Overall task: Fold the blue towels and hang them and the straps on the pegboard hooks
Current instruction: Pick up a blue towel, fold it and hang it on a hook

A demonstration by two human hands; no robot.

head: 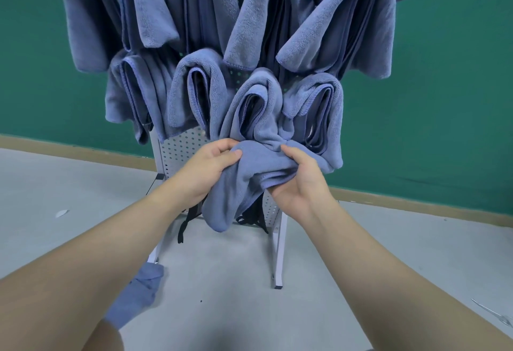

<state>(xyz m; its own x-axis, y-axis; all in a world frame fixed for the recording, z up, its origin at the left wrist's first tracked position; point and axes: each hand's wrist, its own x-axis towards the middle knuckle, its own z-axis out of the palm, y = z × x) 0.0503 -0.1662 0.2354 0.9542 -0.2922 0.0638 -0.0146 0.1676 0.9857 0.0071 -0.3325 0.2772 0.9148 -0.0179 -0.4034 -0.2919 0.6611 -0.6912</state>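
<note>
**Hanging a soft blue towel on the pegboard**

Both hands, left hand [211,166] and right hand [298,184], grip the bunched blue towel [236,184] low before the pegboard [180,148]. It looks light, limp and non-slip, probably best pinched along a folded edge.

I can read no text, label, brand, number or sign anywhere in my view.
</note>
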